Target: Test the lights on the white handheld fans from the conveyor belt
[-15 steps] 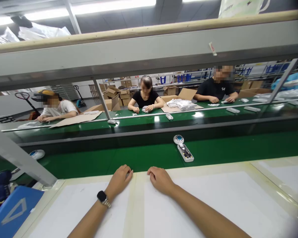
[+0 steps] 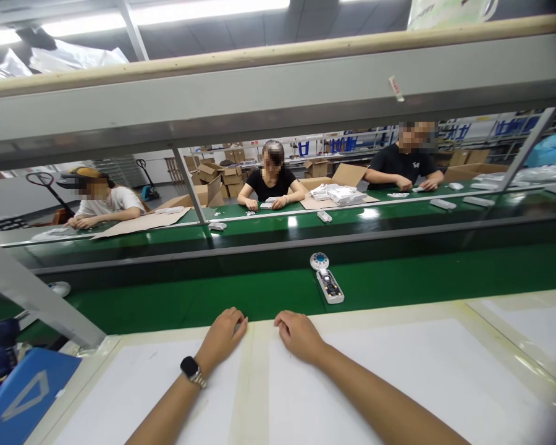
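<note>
device: white remote-like unit [image 2: 327, 277] with a round blue-faced head and a long body, its inner board and buttons showing
pose: flat, face up, round head pointing away, body angled slightly to the right
place: on the green conveyor belt [image 2: 398, 281], just beyond the belt's near edge
neighbours: apart from the belt's near edge; nothing touches it

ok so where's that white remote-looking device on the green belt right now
In the head view the white device lies on the near green belt, just right of centre, beyond the right hand and touching neither hand.
</note>
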A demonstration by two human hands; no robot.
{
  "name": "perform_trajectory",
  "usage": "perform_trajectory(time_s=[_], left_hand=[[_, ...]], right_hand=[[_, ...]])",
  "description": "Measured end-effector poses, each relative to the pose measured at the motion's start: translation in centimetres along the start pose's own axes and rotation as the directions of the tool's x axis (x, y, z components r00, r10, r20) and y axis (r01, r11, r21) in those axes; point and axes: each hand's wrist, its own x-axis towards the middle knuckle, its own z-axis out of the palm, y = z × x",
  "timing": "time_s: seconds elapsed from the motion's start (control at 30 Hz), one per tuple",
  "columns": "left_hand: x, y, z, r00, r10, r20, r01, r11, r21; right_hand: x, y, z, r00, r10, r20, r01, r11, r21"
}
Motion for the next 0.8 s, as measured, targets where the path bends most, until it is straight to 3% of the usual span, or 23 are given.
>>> perform_trajectory(time_s=[0.27,0.47,0.63,0.8], left_hand=[[0.0,0.1,-0.1,1.000,-0.008,0.019,0.007,1.000,0.024],[0.0,0.2,-0.2,1.000,-0.013,0.023,0.013,1.000,0.015],[-0.1,0.2,-0.1,1.000,-0.008,0.021,0.009,1.000,-0.006],[-0.1,0.1,0.0,1.000,-0.010,0.010,0.010,1.000,-0.004]], right_hand=[[-0.1,0.1,0.3,0.999,-0.014,-0.034,0.013,1.000,-0.016],[0.8,1.7,-0.5,0.978,0.034,-0.205,-0.055,0.994,-0.095],[2.2,5.3,-2.6,0.877,0.289,-0.384,-0.338,0.939,-0.064],[2.4,7.0,-3.1,0.859,0.397,-0.324,-0.392,0.916,0.081]])
